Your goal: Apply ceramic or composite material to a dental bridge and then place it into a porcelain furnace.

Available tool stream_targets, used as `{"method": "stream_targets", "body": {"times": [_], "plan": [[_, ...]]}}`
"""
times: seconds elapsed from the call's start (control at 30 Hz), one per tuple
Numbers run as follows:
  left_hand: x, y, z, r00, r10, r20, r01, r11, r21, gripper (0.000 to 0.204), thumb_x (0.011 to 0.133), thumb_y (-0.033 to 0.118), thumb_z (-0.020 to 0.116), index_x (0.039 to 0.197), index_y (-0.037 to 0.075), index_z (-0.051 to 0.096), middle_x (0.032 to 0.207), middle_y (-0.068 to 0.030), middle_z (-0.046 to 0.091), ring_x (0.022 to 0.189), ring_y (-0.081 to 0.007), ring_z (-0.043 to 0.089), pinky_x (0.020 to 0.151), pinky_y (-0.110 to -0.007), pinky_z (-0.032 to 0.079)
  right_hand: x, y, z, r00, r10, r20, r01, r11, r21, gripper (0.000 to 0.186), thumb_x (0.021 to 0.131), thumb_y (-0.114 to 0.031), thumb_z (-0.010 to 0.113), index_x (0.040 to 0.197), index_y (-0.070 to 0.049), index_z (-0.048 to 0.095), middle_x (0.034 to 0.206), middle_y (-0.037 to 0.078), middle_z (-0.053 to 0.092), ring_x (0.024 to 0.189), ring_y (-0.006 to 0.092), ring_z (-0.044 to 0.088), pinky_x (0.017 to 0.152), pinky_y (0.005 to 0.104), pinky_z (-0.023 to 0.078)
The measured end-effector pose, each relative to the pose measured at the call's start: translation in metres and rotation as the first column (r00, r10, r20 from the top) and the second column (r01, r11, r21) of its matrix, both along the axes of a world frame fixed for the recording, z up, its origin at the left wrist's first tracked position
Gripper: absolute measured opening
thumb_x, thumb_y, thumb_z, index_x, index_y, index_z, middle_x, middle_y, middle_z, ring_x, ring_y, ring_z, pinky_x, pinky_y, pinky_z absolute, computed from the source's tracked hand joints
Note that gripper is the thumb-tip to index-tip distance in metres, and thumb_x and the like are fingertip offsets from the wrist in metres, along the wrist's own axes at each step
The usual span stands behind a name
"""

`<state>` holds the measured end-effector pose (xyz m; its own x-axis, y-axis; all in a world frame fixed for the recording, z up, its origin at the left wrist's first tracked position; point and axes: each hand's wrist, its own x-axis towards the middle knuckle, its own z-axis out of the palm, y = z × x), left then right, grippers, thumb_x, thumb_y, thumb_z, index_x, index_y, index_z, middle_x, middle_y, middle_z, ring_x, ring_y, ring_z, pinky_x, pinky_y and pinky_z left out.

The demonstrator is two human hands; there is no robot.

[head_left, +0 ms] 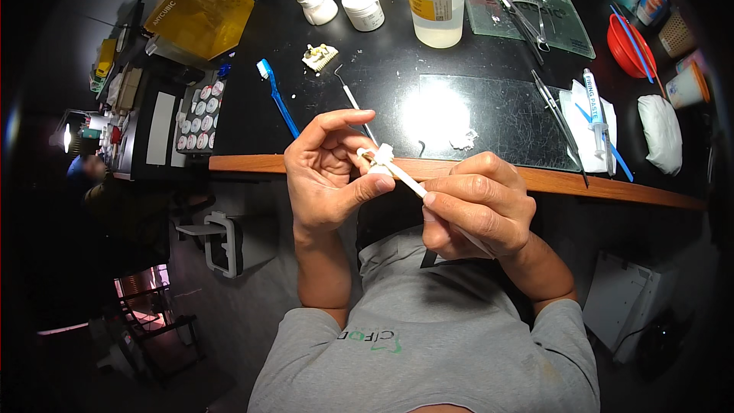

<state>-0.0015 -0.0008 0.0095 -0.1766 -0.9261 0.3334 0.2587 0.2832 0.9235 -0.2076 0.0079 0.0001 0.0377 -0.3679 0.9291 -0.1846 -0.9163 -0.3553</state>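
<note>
My left hand (325, 183) is closed in a pinch around a small off-white piece (380, 157) of irregular shape, held just off the table's front edge. My right hand (485, 203) grips a slim white stick-like tool (409, 182) between thumb and fingers. The tool's far end meets the small piece, and its tip is hard to make out there. Behind my left hand lie a blue toothbrush (280, 101) and a thin hooked probe (350, 98). A toothed cream dental model (319, 58) rests farther back.
A large clear bottle (437, 19) and white jars (362, 9) stand at the back of the black bench, edged in wood (252, 163). Glass plates (527, 118), tweezers (560, 118), a syringe (595, 107) and a red bowl (628, 47) are at right. An orange cover (200, 8) stands far left.
</note>
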Motion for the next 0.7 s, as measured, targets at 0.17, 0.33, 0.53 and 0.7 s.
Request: {"method": "stream_targets", "body": {"times": [0.17, 0.33, 0.53, 0.7], "plan": [[-0.005, 0.001, 0.002, 1.0, 0.021, -0.017, -0.021, 1.0, 0.012, 0.061, 0.072, -0.002, 0.091, 0.125, -0.01, 0.062, 0.095, -0.0132, 0.071, 0.083, -0.0099, 0.068, 0.074, -0.02, 0.053, -0.007, 0.001, 0.004, 1.0, 0.006, 0.006, -0.006, 1.0, 0.007, 0.022, 0.067, 0.004, 0.073, 0.087, -0.002, 0.069, 0.076, 0.005, 0.069, 0.064, 0.0163, 0.063, 0.051, 0.0268, 0.05], [-0.002, 0.0, 0.001, 0.999, 0.024, 0.028, -0.025, 1.0, 0.001, 0.042, 0.072, 0.0, 0.09, 0.11, -0.006, 0.073, 0.093, -0.0086, 0.066, 0.082, -0.0111, 0.063, 0.073, -0.023, 0.05, -0.043, 0.002, 0.019, 0.996, -0.084, -0.018, 0.086, 0.991, 0.106, 0.02, 0.071, 0.007, 0.068, 0.09, 0.0, 0.067, 0.075, 0.007, 0.067, 0.063, 0.0183, 0.061, 0.055, 0.0281, 0.049], [0.001, -0.002, -0.002, 0.999, 0.017, 0.052, -0.015, 0.999, -0.048, 0.045, 0.073, 0.007, 0.092, 0.111, -0.006, 0.073, 0.093, -0.009, 0.066, 0.082, -0.0116, 0.063, 0.071, -0.023, 0.05, -0.079, 0.01, 0.019, 0.967, -0.197, -0.159, 0.243, 0.899, 0.364, 0.015, 0.069, 0.007, 0.064, 0.082, -0.001, 0.068, 0.072, 0.008, 0.066, 0.063, 0.0172, 0.06, 0.054, 0.0286, 0.046], [-0.005, -0.001, -0.004, 0.996, 0.069, 0.053, -0.065, 0.995, -0.075, 0.048, 0.073, 0.015, 0.094, 0.11, -0.007, 0.073, 0.095, -0.0116, 0.069, 0.085, -0.0147, 0.068, 0.075, -0.024, 0.053, -0.076, 0.008, 0.018, 0.956, -0.175, -0.235, 0.231, 0.945, 0.234, 0.017, 0.064, 0.007, 0.067, 0.079, 0.0, 0.068, 0.069, 0.007, 0.066, 0.058, 0.0193, 0.06, 0.053, 0.0298, 0.046]]}}
